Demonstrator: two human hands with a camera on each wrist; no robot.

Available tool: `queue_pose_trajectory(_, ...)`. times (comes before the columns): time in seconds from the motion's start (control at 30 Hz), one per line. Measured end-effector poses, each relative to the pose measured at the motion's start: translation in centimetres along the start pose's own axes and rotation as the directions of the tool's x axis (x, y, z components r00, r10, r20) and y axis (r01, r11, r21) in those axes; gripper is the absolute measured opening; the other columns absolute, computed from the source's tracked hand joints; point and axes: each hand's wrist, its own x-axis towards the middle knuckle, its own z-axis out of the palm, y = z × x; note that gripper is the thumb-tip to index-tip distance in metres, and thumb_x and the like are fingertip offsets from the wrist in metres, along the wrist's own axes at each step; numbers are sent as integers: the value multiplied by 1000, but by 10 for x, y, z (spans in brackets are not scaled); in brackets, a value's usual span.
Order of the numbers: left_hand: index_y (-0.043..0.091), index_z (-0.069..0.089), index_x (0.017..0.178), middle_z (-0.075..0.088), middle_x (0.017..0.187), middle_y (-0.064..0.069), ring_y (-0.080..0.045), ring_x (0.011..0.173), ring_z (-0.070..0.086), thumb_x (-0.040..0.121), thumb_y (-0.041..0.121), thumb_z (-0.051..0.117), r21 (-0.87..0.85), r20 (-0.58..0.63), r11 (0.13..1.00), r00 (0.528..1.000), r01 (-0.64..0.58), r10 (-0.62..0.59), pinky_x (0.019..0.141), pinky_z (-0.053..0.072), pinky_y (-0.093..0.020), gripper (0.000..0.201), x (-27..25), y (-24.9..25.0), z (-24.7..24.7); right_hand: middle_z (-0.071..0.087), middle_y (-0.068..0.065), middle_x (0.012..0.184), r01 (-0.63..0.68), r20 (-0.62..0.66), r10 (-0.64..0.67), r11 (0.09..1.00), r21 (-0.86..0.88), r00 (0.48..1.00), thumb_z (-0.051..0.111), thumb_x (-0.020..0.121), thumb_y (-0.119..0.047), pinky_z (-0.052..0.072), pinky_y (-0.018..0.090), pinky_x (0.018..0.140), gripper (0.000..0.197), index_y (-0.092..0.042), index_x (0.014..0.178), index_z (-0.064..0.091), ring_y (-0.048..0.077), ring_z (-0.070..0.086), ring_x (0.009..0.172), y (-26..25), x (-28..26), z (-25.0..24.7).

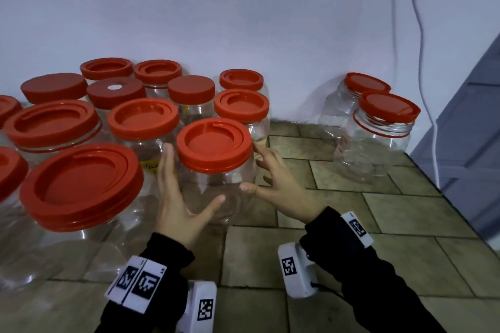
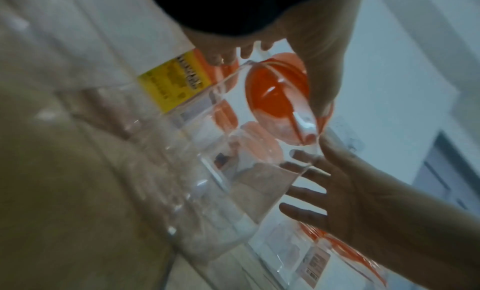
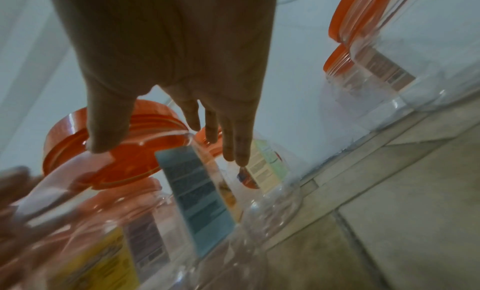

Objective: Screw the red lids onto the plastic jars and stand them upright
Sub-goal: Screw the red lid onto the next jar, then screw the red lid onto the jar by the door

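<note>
A clear plastic jar [image 1: 221, 189] stands upright on the tiled counter with a red lid [image 1: 215, 143] on top. My left hand [image 1: 176, 197] is at its left side, fingers straight and spread, thumb reaching under the front of the jar body. My right hand [image 1: 278, 184] is at its right side, fingertips by the lid's rim and thumb at the jar wall. Neither hand curls round the jar, and I cannot tell whether they touch it. The left wrist view shows the lid [image 2: 278, 97] through the jar [image 2: 233, 181]. The right wrist view shows my right hand [image 3: 168, 69] beside the lid [image 3: 116, 161].
Several lidded jars [image 1: 81, 186] crowd the left and back of the counter, close against the central jar. Two more jars [image 1: 378, 140] stand at the right by the wall. The counter edge [image 1: 443, 197] runs diagonally at the right, with a white cable [image 1: 422, 62] and a grey panel [image 1: 465, 130] beyond.
</note>
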Motion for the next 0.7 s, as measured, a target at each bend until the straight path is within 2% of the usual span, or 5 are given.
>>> queue_pose_trajectory(0.17, 22, 16, 141, 14, 150, 9, -13, 141, 5, 77, 40, 53, 130, 128, 947, 952, -295, 279, 112, 14, -35, 76, 3, 43, 9, 32, -3, 142, 8, -62, -17, 990, -143, 998, 65, 83, -33, 30, 30, 109, 74, -23, 145, 24, 7, 33, 131, 7, -18, -42)
queue_pose_trajectory(0.27, 18, 24, 139, 21, 148, 8, -14, 141, 9, 81, 35, 51, 158, 173, 909, 917, -387, 360, 114, 13, -29, 66, 8, 62, 31, 35, -1, 141, 21, -99, -42, 980, -200, 994, 65, 84, -27, 30, 30, 110, 68, -20, 143, 30, 8, 35, 131, 14, -29, -74)
queue_pose_trajectory(0.47, 17, 33, 137, 33, 141, 2, -5, 134, 21, 80, 39, 49, 75, 339, 925, 881, -374, 329, 109, 14, -13, 63, 16, 81, 111, 40, -2, 134, 58, -173, -121, 942, -331, 978, 65, 84, -23, 30, 25, 105, 61, -22, 138, 37, 5, 36, 125, 37, -53, -156)
queue_pose_trajectory(0.57, 15, 34, 135, 36, 135, 2, 2, 125, 23, 76, 47, 45, 56, 416, 938, 862, -343, 290, 101, 10, -1, 68, 25, 88, 156, 45, 5, 129, 129, -245, -253, 894, -430, 936, 66, 83, -21, 28, 9, 100, 54, -14, 132, 45, 1, 39, 117, 52, -60, -199)
queue_pose_trajectory(0.7, 11, 18, 141, 38, 140, -10, -19, 130, 32, 69, 57, 47, 127, 480, 969, 868, -210, 126, 100, 16, -12, 90, 46, 91, 213, 45, 10, 126, 134, -327, -361, 824, -550, 873, 57, 79, -32, 28, 12, 99, 52, -13, 127, 51, 4, 39, 115, 77, -58, -250)
